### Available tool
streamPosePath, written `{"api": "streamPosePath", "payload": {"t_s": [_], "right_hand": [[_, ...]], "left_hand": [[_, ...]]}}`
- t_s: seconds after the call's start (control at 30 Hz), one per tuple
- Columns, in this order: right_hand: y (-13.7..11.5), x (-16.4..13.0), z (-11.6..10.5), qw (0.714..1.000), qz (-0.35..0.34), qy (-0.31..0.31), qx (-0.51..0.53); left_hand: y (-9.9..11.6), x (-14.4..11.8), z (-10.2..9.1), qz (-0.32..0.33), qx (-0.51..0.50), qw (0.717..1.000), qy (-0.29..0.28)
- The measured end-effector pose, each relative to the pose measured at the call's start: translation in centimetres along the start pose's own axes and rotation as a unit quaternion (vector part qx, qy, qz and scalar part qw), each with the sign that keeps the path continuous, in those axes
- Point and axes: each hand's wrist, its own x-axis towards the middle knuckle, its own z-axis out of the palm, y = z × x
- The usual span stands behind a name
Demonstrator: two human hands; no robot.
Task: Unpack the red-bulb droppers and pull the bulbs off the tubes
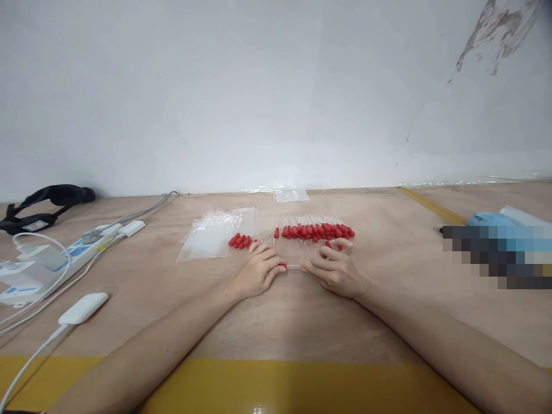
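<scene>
Between my two hands a thin clear glass tube [294, 267] lies level, close above the table. My left hand [257, 270] is closed on the red rubber bulb [283, 265] at its left end. The tube's other end is pinched in my right hand [336, 271]. Whether the tube is seated in the bulb is hidden by my fingers. Loose clear tubes [307, 248] lie just behind my right hand, with red bulbs partly showing past its fingers. A pile of red-bulbed glass droppers [319, 231] lies farther back. More red bulbs [240, 241] are behind my left hand.
Clear zip bags [211, 234] overlap at the left, and another bag [292, 196] lies by the wall. A power strip [73, 261] with plugs and cables, a white adapter [84, 308] and a black strap [52, 201] occupy the left. A blue packet [495, 221] is at the right.
</scene>
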Motion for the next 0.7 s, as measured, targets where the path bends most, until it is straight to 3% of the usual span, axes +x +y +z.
{"api": "streamPosePath", "payload": {"t_s": [0.23, 0.47, 0.6, 0.7], "right_hand": [[0.9, 0.4, 0.6, 0.986, 0.158, 0.056, 0.027], [-1.6, 3.3, 1.6, 0.974, 0.219, -0.038, 0.041], [-2.4, 5.2, 2.2, 0.965, 0.237, -0.11, 0.011], [-3.1, 6.5, 2.8, 0.957, 0.252, -0.145, 0.002]], "left_hand": [[-3.1, -0.5, -1.1, -0.124, -0.046, 0.975, 0.18], [-5.6, -0.3, -2.0, -0.269, -0.022, 0.936, 0.227], [-6.3, -0.5, -1.9, -0.253, -0.005, 0.931, 0.264], [-6.1, -0.6, -1.4, -0.213, 0.006, 0.946, 0.246]]}}
